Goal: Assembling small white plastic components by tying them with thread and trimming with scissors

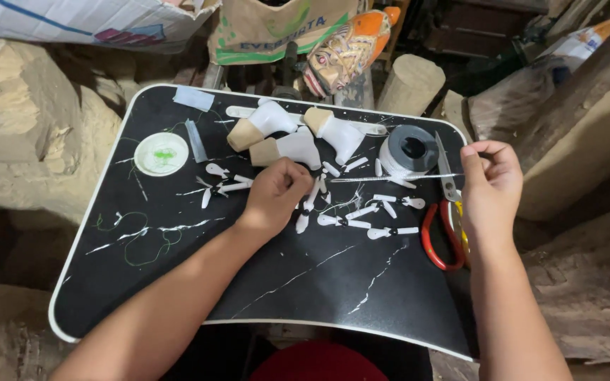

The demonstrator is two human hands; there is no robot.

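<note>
Left hand (274,195) down on the black worktop (178,296), fingers curled shut over a small white piece (303,215) – long axis running toward the body, poking out just below the fingertips. Right hand (490,185) well off to the right, pinched closed on a thin thread (390,178) – stretched taut, running leftward across the worktop toward the left hand. Left hand clearly the nearer to the scattered white pieces. Grey spool (409,149) just behind the thread, red-handled scissors (445,219) beside the right wrist. Both forearms angled inward, wrists low.
</note>
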